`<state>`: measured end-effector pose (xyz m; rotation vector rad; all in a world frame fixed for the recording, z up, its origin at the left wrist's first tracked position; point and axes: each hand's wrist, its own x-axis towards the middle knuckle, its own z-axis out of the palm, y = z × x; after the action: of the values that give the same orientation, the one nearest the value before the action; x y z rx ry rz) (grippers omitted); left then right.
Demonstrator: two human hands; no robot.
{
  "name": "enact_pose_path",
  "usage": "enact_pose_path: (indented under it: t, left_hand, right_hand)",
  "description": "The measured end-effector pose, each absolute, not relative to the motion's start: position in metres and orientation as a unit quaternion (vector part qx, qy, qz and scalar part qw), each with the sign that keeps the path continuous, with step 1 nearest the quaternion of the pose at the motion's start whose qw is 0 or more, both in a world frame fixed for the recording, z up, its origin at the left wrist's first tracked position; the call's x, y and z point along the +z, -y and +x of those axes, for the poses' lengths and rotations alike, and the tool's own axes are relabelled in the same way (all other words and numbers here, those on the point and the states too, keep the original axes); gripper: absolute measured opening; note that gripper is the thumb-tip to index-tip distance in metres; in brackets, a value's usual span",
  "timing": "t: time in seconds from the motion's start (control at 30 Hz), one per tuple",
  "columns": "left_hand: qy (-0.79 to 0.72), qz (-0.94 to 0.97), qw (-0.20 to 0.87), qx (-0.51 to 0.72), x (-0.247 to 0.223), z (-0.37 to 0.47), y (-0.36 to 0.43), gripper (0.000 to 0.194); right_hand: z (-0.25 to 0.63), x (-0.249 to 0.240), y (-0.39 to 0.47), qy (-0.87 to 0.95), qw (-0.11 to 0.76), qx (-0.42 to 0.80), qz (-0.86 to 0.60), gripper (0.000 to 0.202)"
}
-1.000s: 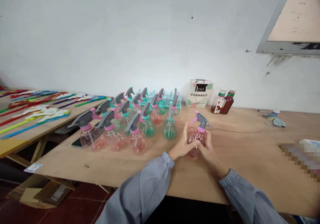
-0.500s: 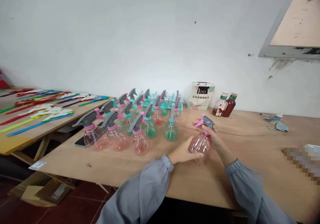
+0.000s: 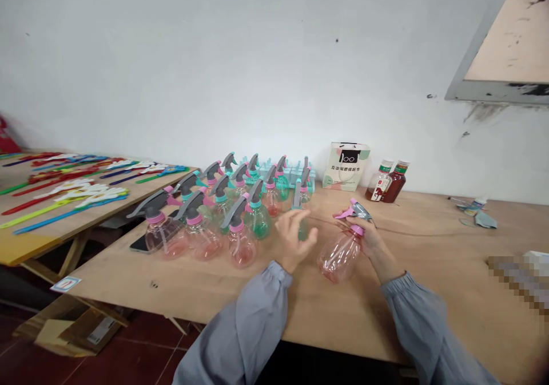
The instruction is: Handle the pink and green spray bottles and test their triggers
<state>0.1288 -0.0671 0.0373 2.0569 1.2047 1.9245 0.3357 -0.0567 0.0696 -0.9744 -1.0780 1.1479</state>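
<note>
A pink clear spray bottle [image 3: 338, 256] with a grey and pink trigger head leans to the right in front of me. My right hand [image 3: 369, 233] is closed around its head and neck. To the left of that bottle, my left hand [image 3: 295, 233] is raised with its fingers apart and holds nothing. Behind it, partly hidden, stands a green spray bottle [image 3: 297, 193]. Several more pink and green ones crowd to the left, such as a pink spray bottle [image 3: 241, 247] and a green spray bottle [image 3: 258, 220].
A paper bag [image 3: 345, 167] and two drink bottles [image 3: 393, 182] stand by the wall. Under the left spray bottles lies a phone [image 3: 143, 244]. Colourful strips [image 3: 77, 205] cover part of a second table. A small white bottle and cloth [image 3: 484, 220] lie at the right.
My left hand has let go of the pink bottle's body and moved up and left, its fingers spreading. My right hand still holds the bottle, which now tilts more.
</note>
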Motion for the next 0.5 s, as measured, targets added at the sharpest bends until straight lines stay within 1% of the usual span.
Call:
enact_pose_path:
  t: [0.03,0.1,0.17,0.2,0.23,0.27,0.33,0.4,0.5]
  left_hand:
    - [-0.417,0.616,0.006,0.668,0.039,0.124,0.061,0.038]
    - [-0.461,0.550,-0.013,0.697,0.040,0.115,0.048,0.052]
    - [-0.505,0.551,0.021,0.664,0.039,0.110,0.035,0.073]
    - [-0.526,0.564,0.050,0.635,0.037,0.110,0.030,0.080]
    - [-0.541,0.579,0.080,0.605,0.034,0.110,0.026,0.083]
    - [-0.546,0.596,0.107,0.578,0.031,0.110,0.024,0.080]
    - [-0.536,0.630,0.141,0.544,0.025,0.113,0.022,0.068]
    - [-0.524,0.654,0.139,0.528,0.021,0.114,0.024,0.058]
    - [-0.516,0.688,0.108,0.499,0.018,0.114,0.029,0.055]
  right_hand:
    - [0.337,0.069,0.058,0.469,0.601,0.492,-0.420,0.024]
    - [0.340,0.068,0.059,0.488,0.593,0.486,-0.417,0.024]
    - [0.343,0.066,0.059,0.507,0.585,0.480,-0.413,0.024]
    - [0.344,0.064,0.058,0.510,0.584,0.477,-0.414,0.024]
    - [0.344,0.062,0.057,0.507,0.585,0.477,-0.417,0.024]
    - [0.345,0.060,0.056,0.499,0.588,0.479,-0.420,0.023]
    - [0.346,0.056,0.054,0.475,0.599,0.487,-0.422,0.023]
    - [0.347,0.054,0.052,0.467,0.607,0.492,-0.414,0.026]
    - [0.346,0.051,0.051,0.490,0.600,0.489,-0.401,0.028]
